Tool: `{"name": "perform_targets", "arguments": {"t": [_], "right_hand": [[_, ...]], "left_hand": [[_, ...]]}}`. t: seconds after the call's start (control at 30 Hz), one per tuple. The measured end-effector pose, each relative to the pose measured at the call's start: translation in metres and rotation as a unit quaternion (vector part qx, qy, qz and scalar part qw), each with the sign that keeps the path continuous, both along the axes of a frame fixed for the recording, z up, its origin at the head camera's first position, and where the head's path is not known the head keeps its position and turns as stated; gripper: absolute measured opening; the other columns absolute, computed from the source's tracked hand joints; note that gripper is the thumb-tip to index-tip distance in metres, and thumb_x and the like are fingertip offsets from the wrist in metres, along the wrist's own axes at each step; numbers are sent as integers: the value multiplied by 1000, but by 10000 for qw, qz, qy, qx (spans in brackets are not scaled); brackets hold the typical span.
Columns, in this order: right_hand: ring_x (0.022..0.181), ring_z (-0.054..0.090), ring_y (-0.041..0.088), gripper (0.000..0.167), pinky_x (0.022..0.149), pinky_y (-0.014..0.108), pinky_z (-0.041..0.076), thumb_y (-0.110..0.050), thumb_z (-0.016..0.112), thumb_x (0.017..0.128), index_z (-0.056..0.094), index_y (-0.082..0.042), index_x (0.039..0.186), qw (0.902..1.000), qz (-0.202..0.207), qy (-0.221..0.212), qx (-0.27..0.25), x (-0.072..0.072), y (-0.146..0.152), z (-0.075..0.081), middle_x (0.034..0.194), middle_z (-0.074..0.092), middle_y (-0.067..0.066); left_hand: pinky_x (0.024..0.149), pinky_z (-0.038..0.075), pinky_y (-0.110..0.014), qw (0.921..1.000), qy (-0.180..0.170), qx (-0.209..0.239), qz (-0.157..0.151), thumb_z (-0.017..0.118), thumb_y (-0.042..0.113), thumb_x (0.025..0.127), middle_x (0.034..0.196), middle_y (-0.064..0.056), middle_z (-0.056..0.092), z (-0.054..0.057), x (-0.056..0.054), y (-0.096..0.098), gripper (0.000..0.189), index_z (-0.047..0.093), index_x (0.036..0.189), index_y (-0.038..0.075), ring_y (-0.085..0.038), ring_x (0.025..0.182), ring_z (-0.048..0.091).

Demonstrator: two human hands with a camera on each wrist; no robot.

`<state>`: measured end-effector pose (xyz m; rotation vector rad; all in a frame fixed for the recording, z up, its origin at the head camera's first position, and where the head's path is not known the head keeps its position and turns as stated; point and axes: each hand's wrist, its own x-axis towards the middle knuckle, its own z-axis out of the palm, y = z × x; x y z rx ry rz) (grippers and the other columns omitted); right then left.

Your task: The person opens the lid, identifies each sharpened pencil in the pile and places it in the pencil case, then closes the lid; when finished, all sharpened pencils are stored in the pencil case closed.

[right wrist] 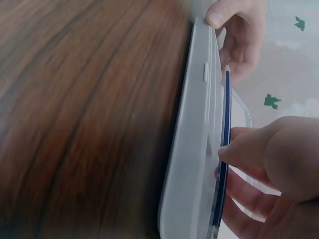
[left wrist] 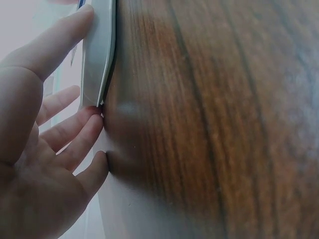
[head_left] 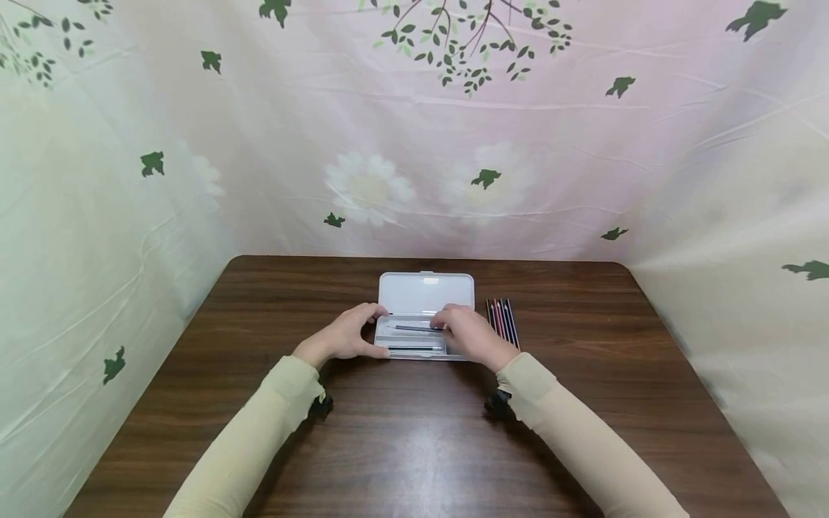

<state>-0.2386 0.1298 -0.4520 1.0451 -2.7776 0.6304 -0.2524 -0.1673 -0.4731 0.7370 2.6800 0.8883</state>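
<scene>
A white pencil case [head_left: 425, 291] lies on the table with its lid raised at the back. My left hand [head_left: 346, 334] holds its left end, thumb at the front corner and the forefinger near the back one. In the left wrist view the thumb lies against the case wall [left wrist: 97, 55], while the other fingers are at its end. My right hand [head_left: 476, 337] pinches a dark blue pencil [right wrist: 228, 107] between thumb and fingers, lengthwise over the case. Along the front of the tray lies another dark pencil [head_left: 414, 349]. The right hand hides the case's right part.
To the right of the case, several coloured pencils [head_left: 501, 320] lie side by side on the brown wooden table [head_left: 414, 439]. A printed cloth [head_left: 414, 137] with leaves and flowers hangs behind and on both sides.
</scene>
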Motion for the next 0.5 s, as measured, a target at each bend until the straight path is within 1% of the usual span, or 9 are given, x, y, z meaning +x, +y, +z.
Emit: {"name": "perform_targets", "arguments": {"t": [0.07,0.17,0.3,0.5], "right_hand": [[95,71,22,29,85,39,60,14,65,87,79,-4,106,9999,136,34,-5,0,-4,0,100,75,8],[98,72,22,32,87,39,60,15,64,87,78,-5,109,9997,255,-25,-19,1,-6,0,104,76,8],[101,71,20,29,88,39,60,11,67,90,78,-6,110,9997,237,-36,-32,2,-1,0,106,76,7],[100,71,22,21,88,41,60,2,70,92,77,-5,110,9995,207,-8,-256,5,17,0,104,75,7]], "left_hand": [[110,45,-45,10000,18,-12,-11,91,45,81,139,-5,58,0,0,0,80,54,144,14,-25,127,54],[110,46,-45,10000,29,-45,-39,91,44,81,140,-6,58,1,0,1,79,54,144,13,-25,128,55],[110,46,-46,10000,13,-49,-54,91,44,81,142,-7,57,3,1,1,80,55,144,12,-27,128,55],[110,45,-46,10000,1,0,-6,91,45,80,142,-8,57,5,3,2,80,55,144,12,-27,129,55]]}}
